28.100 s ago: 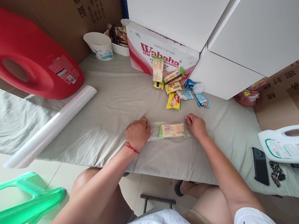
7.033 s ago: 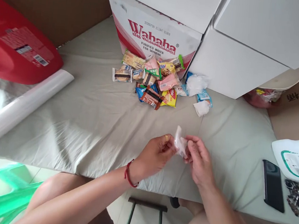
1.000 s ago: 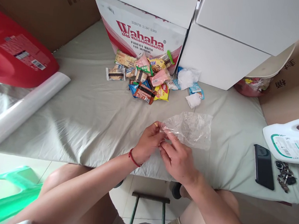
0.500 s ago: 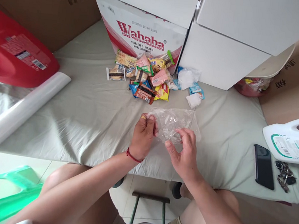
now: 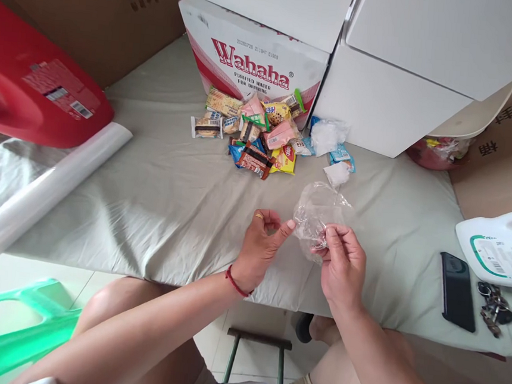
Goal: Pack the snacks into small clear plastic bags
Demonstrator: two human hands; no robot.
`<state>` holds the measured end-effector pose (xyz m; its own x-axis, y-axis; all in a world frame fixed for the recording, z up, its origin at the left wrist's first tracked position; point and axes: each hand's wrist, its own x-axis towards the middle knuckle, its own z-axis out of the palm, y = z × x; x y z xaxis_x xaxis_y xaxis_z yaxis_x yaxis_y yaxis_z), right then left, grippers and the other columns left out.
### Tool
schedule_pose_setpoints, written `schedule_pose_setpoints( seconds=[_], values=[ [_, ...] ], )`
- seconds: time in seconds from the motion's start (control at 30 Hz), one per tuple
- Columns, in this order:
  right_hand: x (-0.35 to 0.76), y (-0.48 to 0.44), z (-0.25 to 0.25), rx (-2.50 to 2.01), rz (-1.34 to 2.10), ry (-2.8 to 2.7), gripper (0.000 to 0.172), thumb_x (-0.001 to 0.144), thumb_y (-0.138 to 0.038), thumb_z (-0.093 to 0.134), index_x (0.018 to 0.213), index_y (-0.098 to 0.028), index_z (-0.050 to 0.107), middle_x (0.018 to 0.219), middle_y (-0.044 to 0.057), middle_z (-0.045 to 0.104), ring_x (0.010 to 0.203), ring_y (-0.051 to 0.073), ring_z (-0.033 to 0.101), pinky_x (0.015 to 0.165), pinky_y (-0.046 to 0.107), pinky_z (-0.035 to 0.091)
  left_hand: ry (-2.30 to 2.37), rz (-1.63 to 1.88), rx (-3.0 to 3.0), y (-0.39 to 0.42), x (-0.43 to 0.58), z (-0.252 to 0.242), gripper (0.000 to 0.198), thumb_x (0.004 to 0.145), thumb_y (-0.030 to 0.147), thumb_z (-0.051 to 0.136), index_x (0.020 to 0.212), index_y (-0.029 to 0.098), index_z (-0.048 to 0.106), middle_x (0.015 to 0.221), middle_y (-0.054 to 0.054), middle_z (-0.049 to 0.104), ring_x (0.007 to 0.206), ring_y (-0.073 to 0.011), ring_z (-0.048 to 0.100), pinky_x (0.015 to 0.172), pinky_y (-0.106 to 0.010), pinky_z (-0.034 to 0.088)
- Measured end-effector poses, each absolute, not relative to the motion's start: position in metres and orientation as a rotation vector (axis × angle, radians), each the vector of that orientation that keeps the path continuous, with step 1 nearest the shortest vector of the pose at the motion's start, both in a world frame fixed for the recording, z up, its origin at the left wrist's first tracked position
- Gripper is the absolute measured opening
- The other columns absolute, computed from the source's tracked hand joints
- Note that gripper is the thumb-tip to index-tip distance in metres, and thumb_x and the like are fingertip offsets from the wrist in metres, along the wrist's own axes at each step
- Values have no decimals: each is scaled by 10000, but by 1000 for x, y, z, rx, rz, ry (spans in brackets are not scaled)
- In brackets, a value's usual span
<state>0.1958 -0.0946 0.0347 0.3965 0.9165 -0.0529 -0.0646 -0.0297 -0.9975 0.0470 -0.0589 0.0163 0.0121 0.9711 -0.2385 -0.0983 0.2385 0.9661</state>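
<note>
A crumpled clear plastic bag (image 5: 320, 206) hangs from my right hand (image 5: 345, 267), pinched between thumb and fingers at its lower right side. My left hand (image 5: 262, 247) is open beside it, thumb and fingers apart. The left thumb tip is at the bag's left edge; whether it touches cannot be made out. Beyond the hands, a pile of small wrapped snacks (image 5: 254, 159) lies in front of the Wahaba-style printed water carton (image 5: 249, 66). Small white packets (image 5: 337, 174) lie at the pile's right.
White boxes (image 5: 394, 96) stand behind. On the left are a red jug (image 5: 46, 78) and a clear film roll (image 5: 50, 192). A white bottle (image 5: 502, 243), a phone (image 5: 457, 291) and keys (image 5: 494, 308) lie right on the cloth-covered surface (image 5: 183, 209). A green stool (image 5: 34, 316) stands lower left.
My left hand has let go of the bag and opened. My right hand has gone from open to pinching the bag, which has shifted right and bunched up. The view has shifted slightly.
</note>
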Motion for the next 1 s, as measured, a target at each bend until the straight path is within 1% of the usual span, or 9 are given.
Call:
schedule_pose_setpoints(
  seconds=[0.13,0.23,0.37,0.47,0.53,0.63,0.77,0.9,1.0],
  values=[
    [195,-99,38,-1399,731,-1144,137,1037,-371,609,995,-248,651,968,31,650,776,148,665,685,301,603,1099,911,1010,-74,51,26,601,866,800,622,764,211,553,798,-24,589,786,-179,559,730,-332,498],
    [191,-103,34,-1399,432,-1466,78,1026,-273,594,1000,-257,666,1037,72,664,931,207,705,772,359,625,1073,942,1038,-81,51,32,558,838,755,702,892,208,607,931,-45,641,822,-184,593,765,-343,521],
    [185,-107,25,-1394,305,-1671,165,1012,-236,577,1115,-280,698,1139,90,670,1001,231,716,811,402,640,981,948,1081,-85,52,34,623,760,631,850,1173,216,634,1181,-104,661,1010,-240,653,849,-369,562],
    [181,-105,23,-1435,351,-1654,172,1018,-239,569,1089,-283,719,1117,78,676,1022,226,717,819,394,648,898,958,1077,-86,55,31,576,822,584,817,1238,219,656,1230,-122,685,1080,-257,670,918,-392,572],
    [181,-101,26,-1427,428,-1596,147,1020,-257,579,1025,-274,725,1071,73,672,1002,212,714,804,372,654,907,1010,1031,-84,55,28,408,941,566,692,1146,214,706,1187,-109,721,1094,-243,677,987,-400,555],
    [184,-98,30,-1397,608,-1492,112,1014,-290,625,971,-260,724,1038,62,662,910,174,697,732,312,641,970,1080,961,-77,52,22,345,998,532,621,981,209,739,1054,-69,753,1037,-212,682,1016,-386,529],
    [191,-97,33,-1369,772,-1386,125,1007,-339,660,943,-250,721,1037,55,655,900,162,664,739,298,602,975,1048,859,-72,44,22,376,916,563,728,884,189,728,899,-39,720,890,-174,652,900,-347,536],
    [195,-95,31,-1332,920,-1210,171,972,-407,710,902,-252,713,1008,45,645,975,182,638,764,295,570,881,943,800,-73,42,25,351,769,467,897,855,180,715,902,-28,715,885,-156,638,882,-323,528],
    [197,-91,29,-1278,1113,-1009,202,909,-446,775,898,-251,725,983,28,648,876,160,611,737,288,555,892,975,707,-69,41,26,327,743,413,918,827,185,699,869,-9,694,849,-137,632,834,-293,525]
  ],
)
